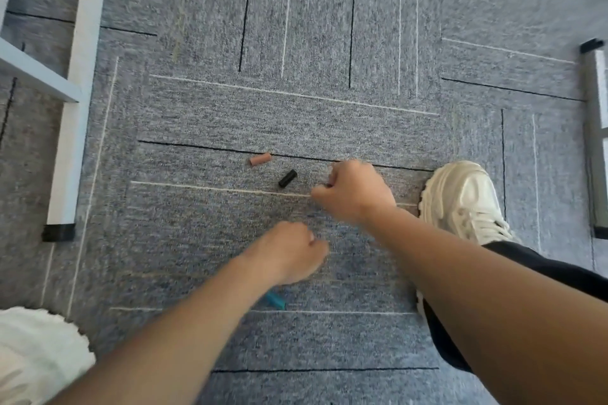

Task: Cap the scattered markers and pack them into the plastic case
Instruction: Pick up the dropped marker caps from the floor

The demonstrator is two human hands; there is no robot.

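While we looked down from the head view, both of our hands were held low over the grey, line-patterned carpet tiles (329,43), a little apart from each other. Our left hand (292,250) and our right hand (355,191) each had the fingers curled inward; motion blur kept us from telling whether either enclosed anything. Three small cylindrical plastic marker caps lay loose on the carpet. The pinkish-brown cap (260,159) lay farthest from us, beside a black carpet line. The black cap (288,178) lay near it, just left of our right hand. The teal cap (274,300) lay nearest to us, partly hidden under our left wrist. At right, our white laced sneaker (460,200) stood on the carpet just beside our right hand, below a dark trouser leg (543,273). At left stood a white, black-footed square table leg (75,102).
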